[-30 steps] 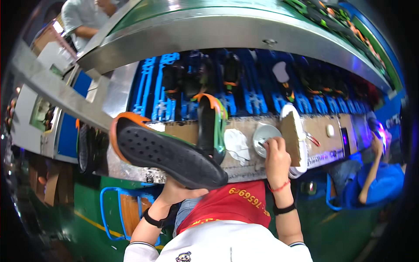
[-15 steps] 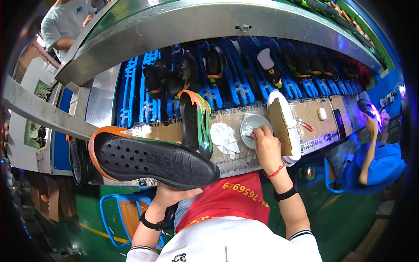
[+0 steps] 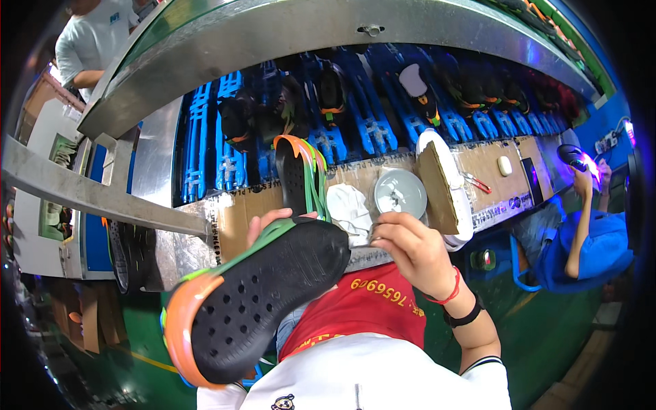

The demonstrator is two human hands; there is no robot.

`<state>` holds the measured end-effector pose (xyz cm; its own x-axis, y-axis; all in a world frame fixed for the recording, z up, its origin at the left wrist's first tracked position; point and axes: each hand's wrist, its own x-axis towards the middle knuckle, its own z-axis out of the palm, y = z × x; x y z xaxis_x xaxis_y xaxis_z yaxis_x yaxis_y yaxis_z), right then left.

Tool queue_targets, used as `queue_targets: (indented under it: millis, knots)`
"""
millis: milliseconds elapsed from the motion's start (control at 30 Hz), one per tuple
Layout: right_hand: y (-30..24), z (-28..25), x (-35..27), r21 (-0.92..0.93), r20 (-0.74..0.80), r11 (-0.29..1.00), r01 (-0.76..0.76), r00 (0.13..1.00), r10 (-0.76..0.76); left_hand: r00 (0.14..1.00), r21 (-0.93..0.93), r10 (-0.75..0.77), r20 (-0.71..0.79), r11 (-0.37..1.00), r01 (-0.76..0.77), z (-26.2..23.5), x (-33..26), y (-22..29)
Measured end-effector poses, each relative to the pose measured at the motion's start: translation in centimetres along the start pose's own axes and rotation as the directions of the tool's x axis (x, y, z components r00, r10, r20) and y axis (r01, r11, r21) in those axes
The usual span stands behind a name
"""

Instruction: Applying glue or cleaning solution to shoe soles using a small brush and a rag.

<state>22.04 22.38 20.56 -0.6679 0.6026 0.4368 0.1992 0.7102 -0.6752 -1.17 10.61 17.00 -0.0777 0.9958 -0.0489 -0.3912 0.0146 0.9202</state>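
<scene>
A black shoe sole (image 3: pixel 273 287) with an orange and green rim is tilted before me, its holed face showing. My left hand (image 3: pixel 268 222) grips it from behind, and only some fingers show past its upper edge. Close to the sole's right end, my right hand (image 3: pixel 413 249) is closed in a pinch. A thin sliver seems to stick out of those fingers toward the sole, too small to name. A second sole (image 3: pixel 294 174) with the same colours stands on the bench behind. Beside it lie a crumpled white cloth (image 3: pixel 348 208) and a grey bowl (image 3: pixel 403 191) with whitish bits in it.
Cardboard (image 3: pixel 246 212) covers the bench. A white sole with a cardboard piece (image 3: pixel 437 184), red-handled pliers or cutters (image 3: pixel 476 183) and a white oval piece (image 3: pixel 504 166) are at right. Blue racks (image 3: pixel 369 116) carry shoes behind. A metal beam (image 3: pixel 273 34) crosses above. A co-worker in blue (image 3: pixel 591 239) sits right.
The held sole has swung, its orange end now lower and its other end higher. My right hand has left the bowl and come down to the sole's right end.
</scene>
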Motion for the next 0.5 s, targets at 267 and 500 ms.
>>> queue_targets:
  millis: [267, 500]
  knots:
    - [-0.5, 0.7, 0.1, -0.086, 0.096, 0.995, 0.043, 0.995, -0.034, 0.982, -0.142, 0.189, 0.024, 0.973, -0.184, 0.6, 0.9, -0.8]
    - [-1.1, 0.6, 0.1, 0.101, 0.17, 0.993, -0.067, 0.984, 0.049, 0.89, 0.039, 0.436, 0.135, 0.895, -0.444, 0.0, 1.9, -1.6]
